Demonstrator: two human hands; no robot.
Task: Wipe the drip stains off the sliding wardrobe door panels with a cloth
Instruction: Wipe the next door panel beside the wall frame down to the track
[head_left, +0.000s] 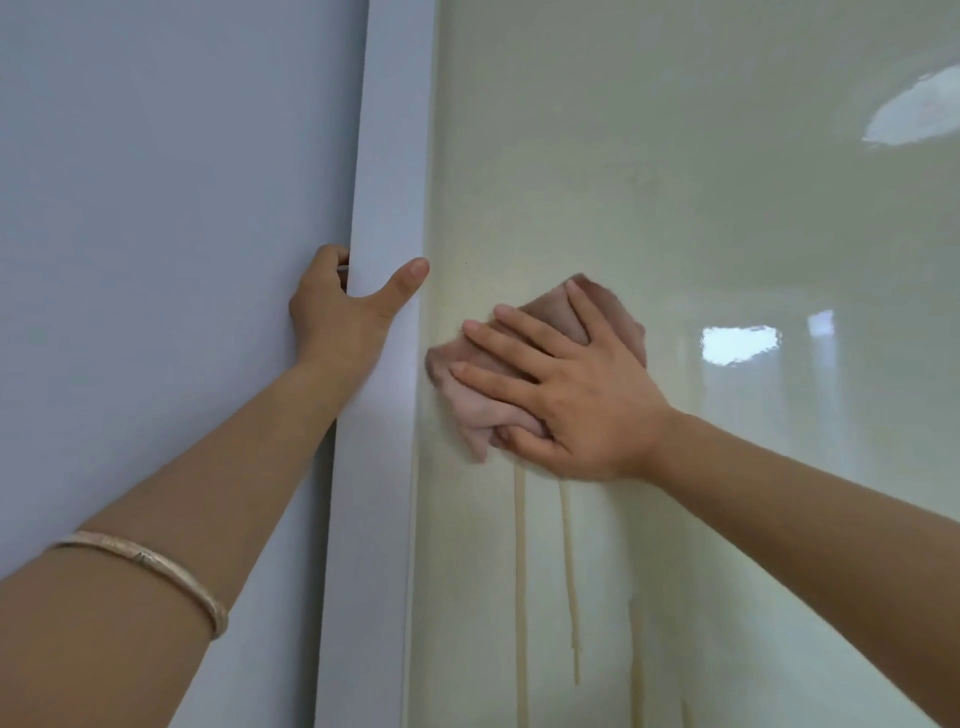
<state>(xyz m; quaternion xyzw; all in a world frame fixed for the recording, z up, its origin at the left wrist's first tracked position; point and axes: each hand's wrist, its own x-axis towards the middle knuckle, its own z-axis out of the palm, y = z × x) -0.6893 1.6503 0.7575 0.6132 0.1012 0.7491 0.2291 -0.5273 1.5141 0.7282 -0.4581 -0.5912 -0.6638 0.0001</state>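
a bracelet (156, 566) circles the left forearm at the far left, in front of the grey panel (156, 208). the left hand (337, 312) has its grip on the pale door frame (387, 182), fingers curled behind its left edge and thumb stretched across its face. right of the frame, the right hand (566, 395) lies flat with spread fingers, its grip open, pressing a pinkish cloth (483, 405) onto the glossy cream panel (675, 182). drip stains (569, 571) run down just below the cloth.
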